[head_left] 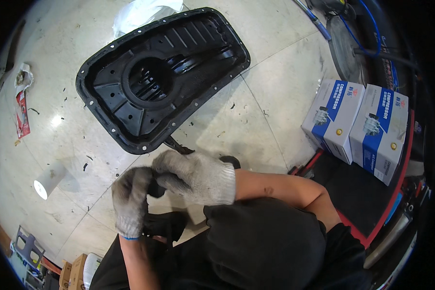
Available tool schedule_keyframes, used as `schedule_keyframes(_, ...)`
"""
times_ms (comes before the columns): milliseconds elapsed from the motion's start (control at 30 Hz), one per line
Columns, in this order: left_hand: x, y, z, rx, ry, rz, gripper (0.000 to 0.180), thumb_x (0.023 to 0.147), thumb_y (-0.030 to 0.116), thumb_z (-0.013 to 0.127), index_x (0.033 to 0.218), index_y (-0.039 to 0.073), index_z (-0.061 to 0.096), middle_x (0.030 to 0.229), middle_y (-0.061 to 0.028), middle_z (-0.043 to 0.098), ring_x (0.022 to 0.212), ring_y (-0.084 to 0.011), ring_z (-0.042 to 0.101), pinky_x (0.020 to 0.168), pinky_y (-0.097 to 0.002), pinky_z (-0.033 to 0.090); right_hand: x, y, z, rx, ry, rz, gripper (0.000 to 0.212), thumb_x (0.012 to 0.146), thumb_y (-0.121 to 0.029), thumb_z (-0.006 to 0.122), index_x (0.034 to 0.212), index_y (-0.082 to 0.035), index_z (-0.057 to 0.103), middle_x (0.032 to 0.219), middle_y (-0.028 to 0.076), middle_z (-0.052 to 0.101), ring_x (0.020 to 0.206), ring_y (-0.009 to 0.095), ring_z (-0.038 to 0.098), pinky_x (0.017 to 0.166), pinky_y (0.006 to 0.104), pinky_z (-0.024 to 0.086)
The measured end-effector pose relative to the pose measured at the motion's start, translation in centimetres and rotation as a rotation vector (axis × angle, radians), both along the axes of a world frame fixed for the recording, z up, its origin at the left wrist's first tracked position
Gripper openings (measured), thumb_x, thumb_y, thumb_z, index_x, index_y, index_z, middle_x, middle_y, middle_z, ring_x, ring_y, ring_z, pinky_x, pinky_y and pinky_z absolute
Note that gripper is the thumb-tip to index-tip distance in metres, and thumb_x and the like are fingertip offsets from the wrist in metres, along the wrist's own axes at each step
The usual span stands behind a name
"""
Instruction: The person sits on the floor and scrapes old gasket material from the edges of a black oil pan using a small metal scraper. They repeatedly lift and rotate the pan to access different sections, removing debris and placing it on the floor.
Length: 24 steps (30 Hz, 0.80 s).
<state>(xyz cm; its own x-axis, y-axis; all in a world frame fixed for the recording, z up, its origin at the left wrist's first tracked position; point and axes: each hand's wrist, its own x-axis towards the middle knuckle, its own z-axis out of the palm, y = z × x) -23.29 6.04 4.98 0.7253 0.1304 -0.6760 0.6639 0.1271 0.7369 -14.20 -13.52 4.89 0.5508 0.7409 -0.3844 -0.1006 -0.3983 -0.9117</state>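
Observation:
In front of me is a black oil pan (pixel 179 92), open side up, with holes along its rim and a wet dark sheen inside. My left hand (pixel 132 195) and my right hand (pixel 191 175), both in dirty grey-white knit gloves, meet just below the pan's near edge. Their fingers are curled and pressed together, right fingertips against the left hand. Something dark shows between them, but I cannot make out what it is. A thin dark piece (pixel 178 146) juts out from under the pan's near side, just above my right hand.
Dark scraps lie scattered over the tiled floor (pixel 270 63). A white roll (pixel 42 188) and a red packet (pixel 22 116) are at left, a white plastic bag (pixel 142 14) behind the pan. Two blue-and-white boxes (pixel 332 116) stand on a red-edged black surface (pixel 353 198) at right.

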Motion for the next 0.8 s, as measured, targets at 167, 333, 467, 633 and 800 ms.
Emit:
schedule_keyframes(167, -2.5, -0.2, -2.5, -0.079, 0.122, -0.037, 0.033, 0.105, 0.028, 0.068, 0.105, -0.005, 0.072, 0.081, -0.0094, 0.075, 0.07, -0.0128, 0.068, 0.064, -0.0281, 0.054, 3.7, -1.8, 3.1, -0.35, -0.125, 0.406, 0.025, 0.104, -0.021, 0.063, 0.123, -0.005, 0.059, 0.093, 0.02, 0.073, 0.083, 0.044, 0.074, 0.075, 0.0535, 0.059)
schedule_keyframes(333, -3.1, -0.8, -6.1, 0.166, 0.011, -0.364, 0.038, 0.091, 0.008, 0.074, 0.128, 0.0, 0.07, 0.113, -0.0105, 0.078, 0.1, -0.019, 0.073, 0.09, -0.0331, 0.059, 5.4, -5.9, 2.3, -0.236, -0.384, 0.006, 0.018, 0.102, -0.013, 0.068, 0.117, -0.003, 0.067, 0.093, 0.015, 0.075, 0.078, 0.032, 0.077, 0.071, 0.0412, 0.062)
schedule_keyframes(467, -1.3, -1.8, -4.3, 0.302, -0.067, -0.531, 0.066, 0.089, 0.009, 0.077, 0.151, 0.004, 0.055, 0.145, -0.0181, 0.065, 0.124, -0.0242, 0.067, 0.102, -0.038, 0.055, 6.0, -7.1, -0.8, -0.363, -0.237, -0.418, 0.023, 0.099, -0.014, 0.068, 0.119, -0.002, 0.066, 0.1, 0.024, 0.077, 0.091, 0.041, 0.077, 0.082, 0.0469, 0.063)
schedule_keyframes(633, 0.6, -2.9, -4.2, -0.149, 0.048, -0.043, 0.054, 0.092, 0.022, 0.082, 0.137, -0.002, 0.062, 0.12, -0.0124, 0.071, 0.106, -0.0208, 0.066, 0.093, -0.0356, 0.056, 5.8, -6.4, -2.3, -0.266, -0.229, -0.481, 0.022, 0.102, -0.014, 0.072, 0.117, 0.001, 0.069, 0.088, 0.012, 0.076, 0.077, 0.018, 0.074, 0.073, 0.0321, 0.06)
schedule_keyframes(800, 3.4, -4.2, -3.3, 0.086, -0.009, 0.021, 0.043, 0.093, 0.028, 0.085, 0.117, -0.004, 0.071, 0.098, -0.0059, 0.072, 0.087, -0.0139, 0.06, 0.079, -0.0317, 0.052, 7.1, -6.5, -3.7, -0.36, -0.358, -0.294, 0.026, 0.102, -0.025, 0.066, 0.118, -0.005, 0.069, 0.102, 0.021, 0.077, 0.097, 0.043, 0.074, 0.088, 0.0466, 0.061)
